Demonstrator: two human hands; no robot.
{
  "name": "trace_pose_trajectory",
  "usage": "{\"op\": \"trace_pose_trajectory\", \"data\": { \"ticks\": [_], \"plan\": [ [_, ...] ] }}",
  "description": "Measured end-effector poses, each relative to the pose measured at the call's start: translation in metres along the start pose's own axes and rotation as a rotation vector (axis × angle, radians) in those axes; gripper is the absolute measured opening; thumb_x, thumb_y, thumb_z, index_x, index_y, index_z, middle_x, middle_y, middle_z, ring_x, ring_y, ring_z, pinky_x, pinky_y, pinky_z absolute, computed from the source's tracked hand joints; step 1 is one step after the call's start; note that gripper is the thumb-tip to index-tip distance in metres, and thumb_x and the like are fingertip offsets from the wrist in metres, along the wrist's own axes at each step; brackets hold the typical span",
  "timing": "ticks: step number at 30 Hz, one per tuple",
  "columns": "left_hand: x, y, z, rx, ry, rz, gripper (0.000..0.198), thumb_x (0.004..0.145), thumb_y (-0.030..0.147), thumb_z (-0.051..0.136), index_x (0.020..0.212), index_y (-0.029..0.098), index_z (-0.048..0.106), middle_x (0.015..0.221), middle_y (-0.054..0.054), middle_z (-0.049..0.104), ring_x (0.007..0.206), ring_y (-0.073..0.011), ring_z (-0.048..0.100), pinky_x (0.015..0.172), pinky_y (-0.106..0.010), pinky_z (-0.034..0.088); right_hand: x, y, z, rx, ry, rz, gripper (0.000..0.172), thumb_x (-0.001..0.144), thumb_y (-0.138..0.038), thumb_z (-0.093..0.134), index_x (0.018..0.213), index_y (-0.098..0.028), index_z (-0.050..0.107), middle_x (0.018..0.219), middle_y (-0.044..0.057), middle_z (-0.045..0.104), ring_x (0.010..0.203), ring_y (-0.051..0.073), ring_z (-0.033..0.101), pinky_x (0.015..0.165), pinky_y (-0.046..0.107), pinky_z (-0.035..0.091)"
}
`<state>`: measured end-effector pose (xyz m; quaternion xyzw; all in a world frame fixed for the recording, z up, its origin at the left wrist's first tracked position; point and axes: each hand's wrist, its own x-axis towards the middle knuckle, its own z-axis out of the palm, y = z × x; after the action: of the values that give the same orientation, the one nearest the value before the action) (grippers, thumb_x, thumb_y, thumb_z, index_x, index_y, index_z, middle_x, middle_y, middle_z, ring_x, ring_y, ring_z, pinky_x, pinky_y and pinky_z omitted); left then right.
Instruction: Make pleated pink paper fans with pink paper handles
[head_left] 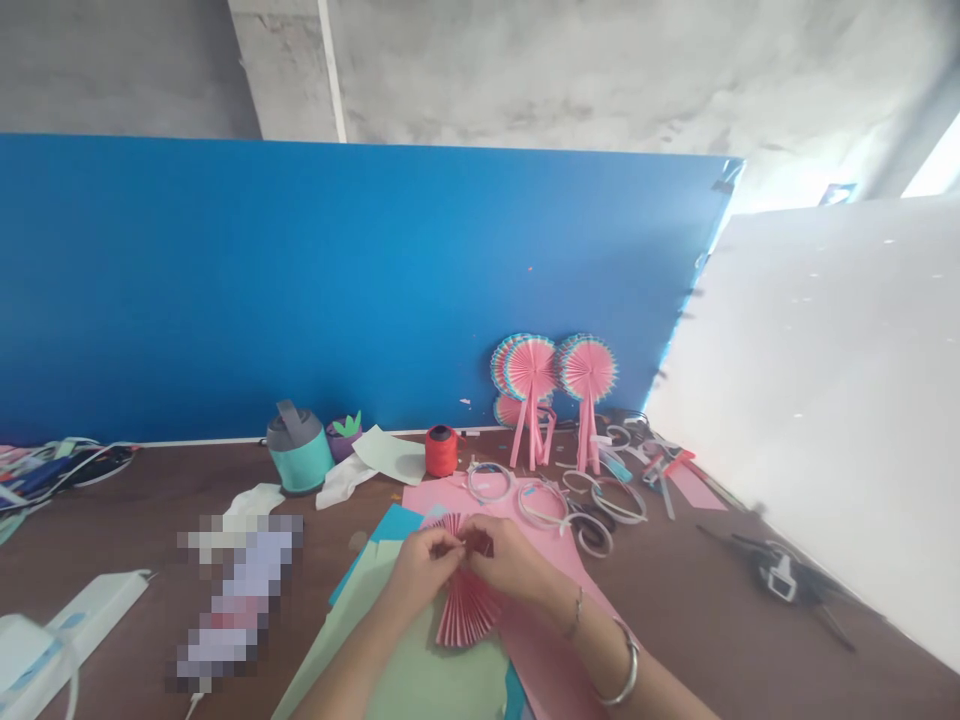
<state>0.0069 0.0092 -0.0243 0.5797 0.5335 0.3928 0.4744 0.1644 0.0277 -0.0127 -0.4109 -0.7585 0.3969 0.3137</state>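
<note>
brown counter (pixel 675 640), blue panel (pixel 300 270) behind: over green paper (pixel 409 675), left hand (pixel 427 562) and right hand (pixel 501 556) pinch a pleated pink fan (pixel 468 612), each grip closed at its middle. it looks light, springy, easily creased, best held at that gathered waist.

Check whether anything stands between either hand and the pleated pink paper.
Nothing visible does: the left hand and the right hand are both at the narrow middle of the pleated pink paper, though they hide the exact contact.
</note>
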Motion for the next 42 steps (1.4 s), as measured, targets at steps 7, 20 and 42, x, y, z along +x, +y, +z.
{"op": "trace_pose_trajectory", "data": {
  "ticks": [7,20,42],
  "plan": [
    [-0.007,0.010,-0.015,-0.040,-0.064,-0.118,0.020,0.065,0.031,0.063,0.078,0.016,0.061,0.062,0.001,0.059,0.052,-0.0120,0.053,0.046,-0.022,0.037,0.001,-0.004,-0.019,0.152,-0.098,0.194,0.009,0.063,-0.018,0.055,0.054,-0.016,0.057,0.051,-0.003,0.050,0.049,0.009,0.038,0.047,0.021,0.029],
    [-0.019,0.021,-0.016,0.614,-0.042,0.127,0.019,0.070,0.006,0.044,0.071,0.019,0.057,0.078,-0.005,0.063,0.077,-0.0204,0.058,0.067,-0.028,0.037,-0.001,-0.002,-0.017,0.037,-0.159,0.149,0.009,0.058,-0.013,0.048,0.055,-0.015,0.056,0.052,-0.004,0.048,0.052,0.009,0.039,0.048,0.021,0.030],
    [-0.010,0.013,-0.007,0.036,-0.140,-0.324,0.028,0.062,0.040,0.055,0.049,0.020,0.039,0.041,0.009,0.031,0.038,-0.0044,0.018,0.044,-0.025,0.007,-0.004,0.001,-0.003,0.075,-0.259,0.095,0.008,0.064,-0.014,0.053,0.060,-0.013,0.059,0.055,-0.005,0.047,0.055,0.008,0.039,0.051,0.019,0.032]
  ]
}}
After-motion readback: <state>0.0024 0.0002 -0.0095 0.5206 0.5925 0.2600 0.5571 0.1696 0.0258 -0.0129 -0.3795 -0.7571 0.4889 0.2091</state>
